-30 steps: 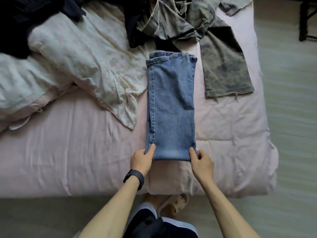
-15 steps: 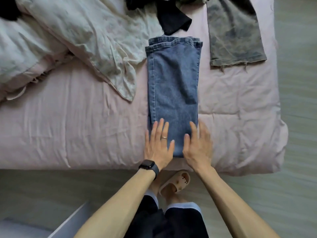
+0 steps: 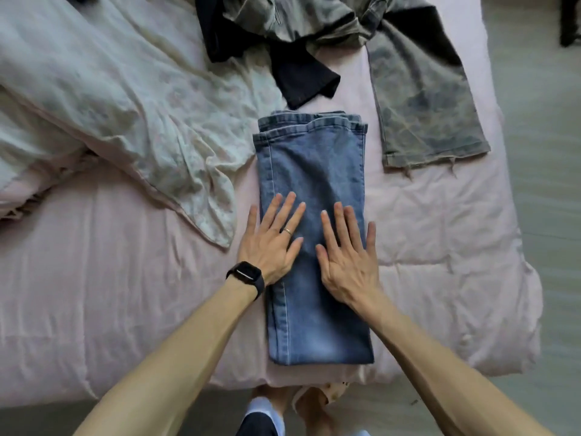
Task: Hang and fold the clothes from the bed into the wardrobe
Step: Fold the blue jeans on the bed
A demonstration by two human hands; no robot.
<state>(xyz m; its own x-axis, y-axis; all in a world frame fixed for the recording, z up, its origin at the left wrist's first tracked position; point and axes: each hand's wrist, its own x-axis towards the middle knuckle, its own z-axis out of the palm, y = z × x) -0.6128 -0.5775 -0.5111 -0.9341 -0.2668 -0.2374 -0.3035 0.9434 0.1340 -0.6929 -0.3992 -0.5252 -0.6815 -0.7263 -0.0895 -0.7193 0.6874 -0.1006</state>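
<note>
Folded blue jeans [image 3: 314,165] lie lengthwise on the pink bed cover [image 3: 110,278], their fold near the bed's front edge. My left hand [image 3: 273,239], with a ring and a black watch at the wrist, presses flat on the jeans' left side. Beside it my right hand [image 3: 347,256] lies flat on the denim, fingers straight and spread. Grey washed trousers [image 3: 421,99] stretch along the right of the bed. A black garment [image 3: 298,70] lies just beyond the jeans.
A crumpled white floral quilt [image 3: 119,99] covers the bed's left side. Grey floor [image 3: 550,215] runs along the right. My feet in pale slippers [image 3: 317,401] stand at the bed's front edge.
My hands left the fold's corners, flattened on the near end of the jeans, then slid up to the middle of the denim.
</note>
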